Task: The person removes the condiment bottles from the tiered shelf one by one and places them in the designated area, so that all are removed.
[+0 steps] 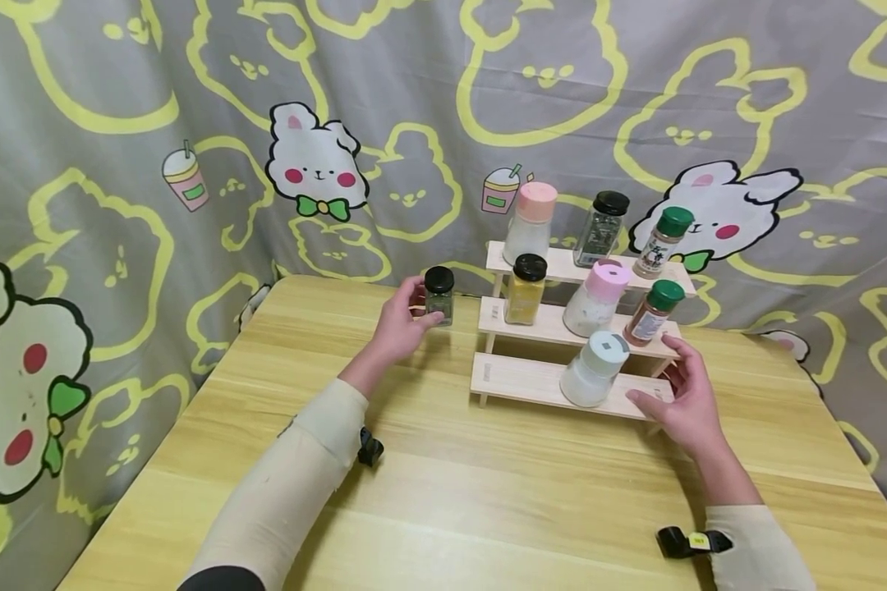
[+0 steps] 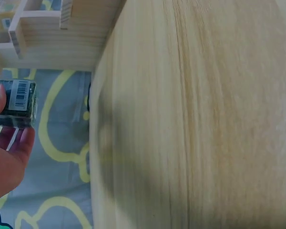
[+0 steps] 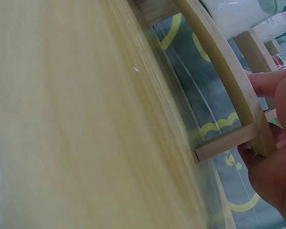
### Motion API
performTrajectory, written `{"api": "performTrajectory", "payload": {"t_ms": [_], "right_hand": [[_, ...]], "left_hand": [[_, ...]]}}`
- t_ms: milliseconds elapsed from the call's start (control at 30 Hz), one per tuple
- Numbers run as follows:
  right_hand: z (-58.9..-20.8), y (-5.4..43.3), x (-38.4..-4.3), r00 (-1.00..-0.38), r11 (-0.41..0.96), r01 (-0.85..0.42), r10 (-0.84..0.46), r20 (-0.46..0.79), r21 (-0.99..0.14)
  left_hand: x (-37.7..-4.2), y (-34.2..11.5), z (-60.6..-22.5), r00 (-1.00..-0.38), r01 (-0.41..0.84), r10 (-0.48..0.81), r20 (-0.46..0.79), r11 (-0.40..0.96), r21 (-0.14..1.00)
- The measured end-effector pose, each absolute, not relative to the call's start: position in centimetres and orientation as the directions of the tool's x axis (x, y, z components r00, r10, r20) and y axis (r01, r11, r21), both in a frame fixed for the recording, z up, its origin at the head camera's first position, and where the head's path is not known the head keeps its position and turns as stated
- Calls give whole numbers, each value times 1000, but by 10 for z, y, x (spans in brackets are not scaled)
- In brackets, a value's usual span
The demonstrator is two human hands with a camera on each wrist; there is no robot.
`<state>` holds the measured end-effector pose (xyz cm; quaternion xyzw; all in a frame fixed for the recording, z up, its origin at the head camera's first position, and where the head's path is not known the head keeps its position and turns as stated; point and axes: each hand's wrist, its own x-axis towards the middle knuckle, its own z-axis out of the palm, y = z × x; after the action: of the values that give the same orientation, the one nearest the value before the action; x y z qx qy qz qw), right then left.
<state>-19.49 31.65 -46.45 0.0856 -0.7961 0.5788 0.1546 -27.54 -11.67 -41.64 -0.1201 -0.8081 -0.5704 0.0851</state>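
Observation:
My left hand [image 1: 397, 324] holds a small glass jar [image 1: 439, 281] with a black lid and dark green contents, thumb on one side and fingers on the other. The left wrist view shows the jar's barcode label [image 2: 20, 95]. To its right stands a three-tier wooden rack [image 1: 521, 382]. My right hand [image 1: 691, 406] grips the rack's right end, its thumb at the lowest tier and its fingers behind the side. On that tier sits a white-lidded shaker [image 1: 590, 373]. The right wrist view shows the fingers around the rack's corner post [image 3: 262, 138].
The middle tier bears a black-lidded yellow spice jar [image 1: 524, 300], a pink-lidded shaker [image 1: 595, 304] and a green-capped red spice bottle [image 1: 652, 313]. Up top are a peach-lidded shaker [image 1: 530, 230], a black-lidded jar [image 1: 601, 231] and a green-capped bottle [image 1: 663, 244]. A patterned curtain [image 1: 406, 74] hangs behind the table [image 1: 443, 509].

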Motion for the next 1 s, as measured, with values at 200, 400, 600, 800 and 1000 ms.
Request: {"api": "performTrajectory", "payload": {"t_ms": [200, 400, 600, 800, 1000], "right_hand": [[-463, 317, -195, -933, 327, -326, 40, 358, -887], [-464, 316, -195, -933, 328, -326, 42, 358, -887], [-465, 315, -196, -928, 313, -340, 40, 371, -887], [-463, 316, -196, -932, 321, -329, 38, 360, -888], [-462, 315, -194, -939, 333, -309, 42, 341, -891]], "left_hand": [[-282, -116, -422, -958, 286, 95, 270, 309, 907], [-289, -116, -431, -963, 268, 88, 253, 282, 921], [-296, -119, -441, -966, 259, 91, 243, 269, 928], [-303, -121, -446, -971, 232, 111, 210, 269, 935], [-306, -121, -448, -980, 189, 117, 162, 286, 939]]}}
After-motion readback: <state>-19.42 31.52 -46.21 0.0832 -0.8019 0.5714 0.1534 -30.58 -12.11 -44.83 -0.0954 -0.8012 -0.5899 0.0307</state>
